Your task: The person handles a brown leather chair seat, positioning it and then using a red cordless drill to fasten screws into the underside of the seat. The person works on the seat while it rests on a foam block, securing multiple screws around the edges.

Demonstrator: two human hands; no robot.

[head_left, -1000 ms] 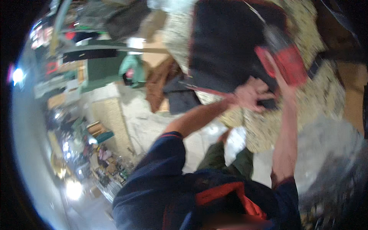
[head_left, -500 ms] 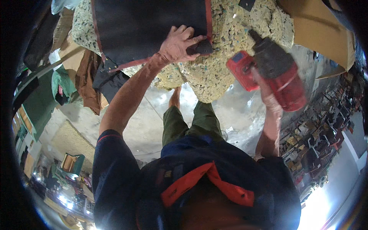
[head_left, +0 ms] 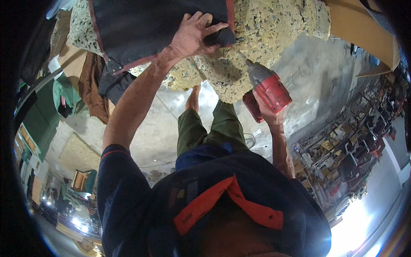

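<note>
My left hand point(head_left: 192, 36) lies with its fingers spread on the lower right corner of a black panel point(head_left: 150, 32) with dark red edging. A small dark corner piece sits beside its thumb and fingers. Under the panel is a bulky mass of yellowish, speckled foam point(head_left: 265, 32). My right hand point(head_left: 273, 115) is closed around the handle of a red and grey cordless drill point(head_left: 274, 91). Its thin bit points up and left at the panel's corner, a short way off from it. The panel's lower left corner carries another dark piece point(head_left: 114, 65) with small round spots.
Brown cloth point(head_left: 92, 88) and dark cloth hang at the left, near a green bag point(head_left: 64, 96). Cardboard point(head_left: 364, 30) juts out at the upper right. Cluttered racks and chairs point(head_left: 351, 165) line the right side. A coiled cable point(head_left: 249, 139) lies on the grey floor.
The drill has come in leftward from the right and turned, its bit now nearer the panel's corner. My left hand stays on that corner; the whole view has shifted slightly.
</note>
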